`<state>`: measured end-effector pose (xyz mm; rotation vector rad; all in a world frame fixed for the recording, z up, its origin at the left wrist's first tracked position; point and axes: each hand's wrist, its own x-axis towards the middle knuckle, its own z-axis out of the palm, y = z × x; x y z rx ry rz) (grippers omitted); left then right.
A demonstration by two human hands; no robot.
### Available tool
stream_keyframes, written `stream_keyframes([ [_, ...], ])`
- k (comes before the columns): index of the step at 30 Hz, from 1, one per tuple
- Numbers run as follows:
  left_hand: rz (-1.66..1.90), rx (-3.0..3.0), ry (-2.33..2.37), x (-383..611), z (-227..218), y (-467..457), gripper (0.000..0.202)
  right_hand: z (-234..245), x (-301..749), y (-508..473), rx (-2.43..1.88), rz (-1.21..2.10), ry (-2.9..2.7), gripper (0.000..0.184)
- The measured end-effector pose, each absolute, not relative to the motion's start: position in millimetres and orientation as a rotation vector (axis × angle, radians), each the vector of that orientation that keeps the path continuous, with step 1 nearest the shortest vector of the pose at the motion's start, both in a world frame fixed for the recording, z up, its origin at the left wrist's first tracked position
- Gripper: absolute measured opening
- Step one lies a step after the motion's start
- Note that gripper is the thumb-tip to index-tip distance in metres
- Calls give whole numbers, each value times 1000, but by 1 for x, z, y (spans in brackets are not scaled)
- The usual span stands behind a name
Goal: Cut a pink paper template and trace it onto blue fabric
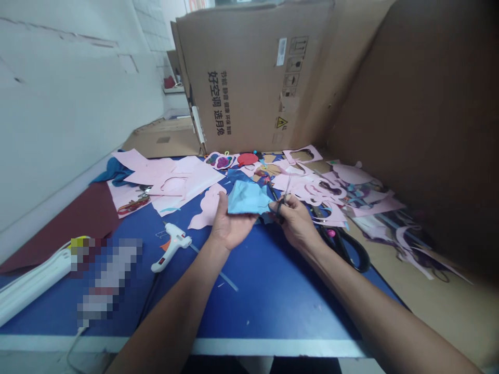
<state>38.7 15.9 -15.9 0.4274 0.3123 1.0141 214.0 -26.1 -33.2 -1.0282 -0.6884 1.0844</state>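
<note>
My left hand [234, 228] lies palm up under a light blue cloth piece [248, 197], its thumb along the left edge. The piece is slightly creased, and a darker blue scrap [236, 175] shows behind it. My right hand [298, 221] carries small dark-handled scissors [280, 209] in its fingers, the thin blades pointing up and away. Its fingertips also touch the right corner of the cloth. A pink cut-out shape [208, 209] rests on the table just left of my left hand. Fingers under the cloth are hidden.
Left of my forearm lies a white glue gun [173, 246]. Large black-handled scissors [356, 253] lie to the right. Pink sheets [175, 179] and scraps [312, 187] cover the back of the blue table [265, 301]. A cardboard box [249, 62] stands behind, with a cardboard wall [436, 130] at right.
</note>
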Motion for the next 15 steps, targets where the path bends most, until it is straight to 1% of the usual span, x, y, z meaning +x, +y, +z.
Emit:
stream_keyframes([
  [1,983,460,298,41,-17,14,75,-34,214,-26,-1028,1085,-688,48],
  [6,971,674,192,53,-22,2,95,-33,216,-28,-1020,1058,-662,46],
  [9,923,751,220,52,-22,-2,101,-31,217,-29,-1005,1060,-654,45],
  [10,901,760,242,50,-22,-1,101,-30,217,-30,-1000,1063,-651,45],
  [11,883,757,269,47,-21,2,97,-30,217,-30,-996,1064,-648,46],
  [12,875,740,302,44,-21,5,89,-29,217,-30,-993,1061,-646,45],
  [15,845,613,430,34,-19,18,49,-30,216,-29,-997,1044,-652,44],
])
